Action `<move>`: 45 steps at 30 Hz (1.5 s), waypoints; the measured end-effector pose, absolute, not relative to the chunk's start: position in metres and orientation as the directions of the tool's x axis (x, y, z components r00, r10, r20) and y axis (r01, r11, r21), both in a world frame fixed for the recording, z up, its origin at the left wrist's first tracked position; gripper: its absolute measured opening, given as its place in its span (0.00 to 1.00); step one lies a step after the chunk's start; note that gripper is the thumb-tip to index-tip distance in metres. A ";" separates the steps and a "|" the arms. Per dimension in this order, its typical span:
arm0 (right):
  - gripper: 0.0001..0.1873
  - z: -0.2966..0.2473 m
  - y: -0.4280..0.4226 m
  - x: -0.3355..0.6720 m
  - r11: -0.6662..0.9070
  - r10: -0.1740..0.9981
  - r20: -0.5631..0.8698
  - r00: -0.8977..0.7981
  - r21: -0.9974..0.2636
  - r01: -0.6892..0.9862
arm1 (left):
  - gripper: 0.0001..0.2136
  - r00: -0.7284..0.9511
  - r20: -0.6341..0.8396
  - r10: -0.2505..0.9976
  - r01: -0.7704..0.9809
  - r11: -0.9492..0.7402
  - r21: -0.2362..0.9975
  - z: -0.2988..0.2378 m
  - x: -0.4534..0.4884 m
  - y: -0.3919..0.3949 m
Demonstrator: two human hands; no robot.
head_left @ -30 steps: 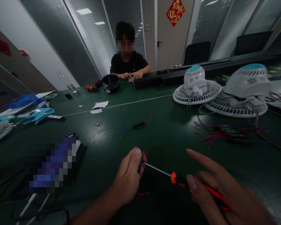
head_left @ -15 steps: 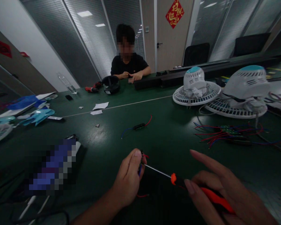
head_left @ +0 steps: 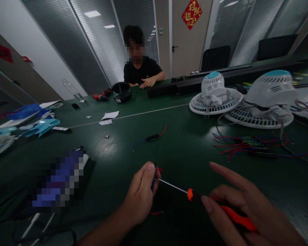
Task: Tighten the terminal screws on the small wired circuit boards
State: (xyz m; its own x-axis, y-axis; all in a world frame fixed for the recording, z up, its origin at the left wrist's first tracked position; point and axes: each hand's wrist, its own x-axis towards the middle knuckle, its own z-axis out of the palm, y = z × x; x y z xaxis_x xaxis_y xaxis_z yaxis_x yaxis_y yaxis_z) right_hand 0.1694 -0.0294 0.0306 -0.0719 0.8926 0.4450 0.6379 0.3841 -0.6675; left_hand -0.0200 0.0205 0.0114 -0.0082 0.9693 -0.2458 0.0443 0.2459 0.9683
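My left hand pinches a small wired circuit board between thumb and fingers. Most of the board is hidden; short red and blue wire pieces stick out beside the fingertips. A screwdriver with an orange and black handle lies across the grasp of my right hand, held by the thumb and curled fingers while the index finger stretches out. Its thin metal shaft reaches to the board at my left fingertips; the exact contact of the tip cannot be made out. A red wire end shows below my left hand.
Ahead lies a small black module with red and blue leads. Several wired green boards lie right, below two white fan housings. A pixelated device stands left. Across the green table sits a person near a black ring-shaped object.
My hands, the board and the screwdriver hold almost the same position. Across the table, the person's head has shifted slightly left and their hands have moved a little.
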 end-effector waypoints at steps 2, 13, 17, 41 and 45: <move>0.22 0.032 -0.030 0.169 0.367 0.900 0.431 -0.069 -0.662 0.653 | 0.17 0.009 -0.233 0.972 0.058 0.232 0.971 0.011 -0.020 0.020; 0.21 0.032 -0.030 0.171 0.332 0.917 0.387 -0.096 -0.606 0.722 | 0.17 0.005 -0.229 0.973 -0.002 0.229 0.973 0.012 -0.019 0.019; 0.21 0.032 -0.029 0.168 0.358 0.904 0.417 -0.099 -0.607 0.709 | 0.16 -0.012 -0.235 0.972 -0.020 0.235 0.972 0.010 -0.019 0.019; 0.25 0.032 -0.029 0.169 0.368 0.900 0.427 -0.088 -0.635 0.679 | 0.17 -0.008 -0.260 0.966 -0.020 0.260 0.965 0.012 -0.020 0.020; 0.24 0.034 -0.030 0.170 0.347 0.906 0.411 -0.106 -0.574 0.742 | 0.17 0.018 -0.223 0.975 0.024 0.223 0.975 0.012 -0.020 0.019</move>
